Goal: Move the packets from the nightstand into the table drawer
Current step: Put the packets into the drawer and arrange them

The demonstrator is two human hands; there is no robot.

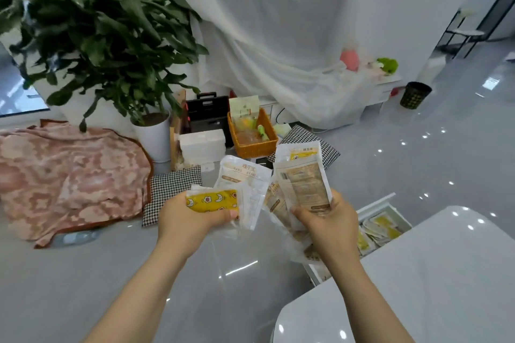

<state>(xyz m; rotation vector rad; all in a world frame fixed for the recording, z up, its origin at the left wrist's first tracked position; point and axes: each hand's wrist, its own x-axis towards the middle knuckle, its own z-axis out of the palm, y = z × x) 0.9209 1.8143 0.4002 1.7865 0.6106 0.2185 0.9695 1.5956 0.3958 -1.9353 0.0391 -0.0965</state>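
My left hand [192, 218] grips a small stack of packets, with a yellow packet printed with flowers and bananas [211, 200] on top and a white packet [245, 175] behind it. My right hand [330, 224] grips another bunch of white-and-tan packets [302, 178], fanned upward, with more hanging below the fingers. Both hands are held in front of me above the floor. To the right, the white table [434, 273] has its drawer [386, 205] pulled open, and several yellow and white packets [379, 228] lie inside it.
A potted plant [92, 33] stands at the left, over a pink blanket [64, 175]. An orange wicker basket [255, 149], a white box [202, 145], a black case [207, 111] and checked cushions [172, 186] sit on the grey floor ahead. A black bin [415, 95] stands at the far right.
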